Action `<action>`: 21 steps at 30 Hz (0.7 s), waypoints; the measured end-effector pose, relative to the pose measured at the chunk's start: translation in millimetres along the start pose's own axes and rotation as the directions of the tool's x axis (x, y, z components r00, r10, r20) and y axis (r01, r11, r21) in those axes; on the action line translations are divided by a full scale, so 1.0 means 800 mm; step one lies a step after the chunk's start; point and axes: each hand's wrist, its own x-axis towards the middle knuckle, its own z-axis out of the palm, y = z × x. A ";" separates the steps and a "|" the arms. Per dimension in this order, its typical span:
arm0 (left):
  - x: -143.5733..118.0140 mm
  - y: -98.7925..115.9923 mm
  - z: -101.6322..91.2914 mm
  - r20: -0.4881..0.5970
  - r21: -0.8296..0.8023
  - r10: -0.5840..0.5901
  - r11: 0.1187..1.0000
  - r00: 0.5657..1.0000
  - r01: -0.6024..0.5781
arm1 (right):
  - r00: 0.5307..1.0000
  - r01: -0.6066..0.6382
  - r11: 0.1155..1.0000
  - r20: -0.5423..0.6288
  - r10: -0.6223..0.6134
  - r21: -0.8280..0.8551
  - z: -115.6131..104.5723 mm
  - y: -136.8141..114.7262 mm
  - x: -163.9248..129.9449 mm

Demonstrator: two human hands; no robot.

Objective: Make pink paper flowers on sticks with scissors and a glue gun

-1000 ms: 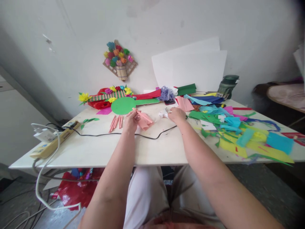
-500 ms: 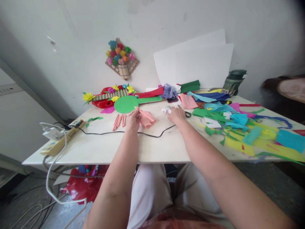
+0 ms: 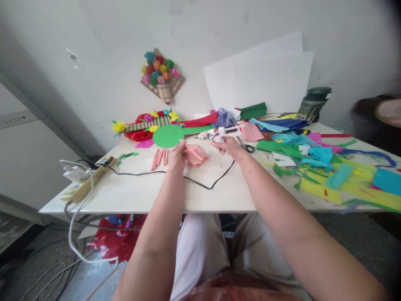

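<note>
On the tabletop (image 3: 200, 194), four rolled pink paper sticks (image 3: 160, 158) already lie finished beside the work. The left hand (image 3: 179, 153) pinches a pink paper piece (image 3: 196, 154), apparently half formed. The right hand (image 3: 228, 146) closes around a white glue gun (image 3: 226, 131), lifted just above the surface; gluing seems not yet done.

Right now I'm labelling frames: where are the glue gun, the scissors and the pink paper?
Glue gun (image 3: 226, 132), head view, white body above right hand.
Scissors (image 3: 249, 148), head view, black handle loop.
Pink paper (image 3: 198, 154), head view, folded middle.
</note>
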 end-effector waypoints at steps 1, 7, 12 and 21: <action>0.000 0.000 0.000 -0.003 -0.002 0.000 1.000 1.000 0.000 | 0.999 0.006 0.999 0.039 -0.008 0.037 0.001 -0.002 -0.002; 0.004 -0.003 -0.002 -0.027 -0.004 -0.018 1.000 0.999 0.018 | 0.989 -0.002 1.000 0.146 0.000 0.016 0.004 -0.012 -0.009; 0.008 -0.006 -0.006 -0.016 -0.023 -0.024 0.999 1.000 0.024 | 0.986 0.007 1.000 0.166 -0.006 -0.007 0.004 -0.013 -0.010; 0.005 -0.006 -0.004 0.014 -0.027 -0.001 1.000 1.000 0.001 | 0.988 0.013 0.994 0.151 0.003 -0.110 0.006 -0.013 -0.010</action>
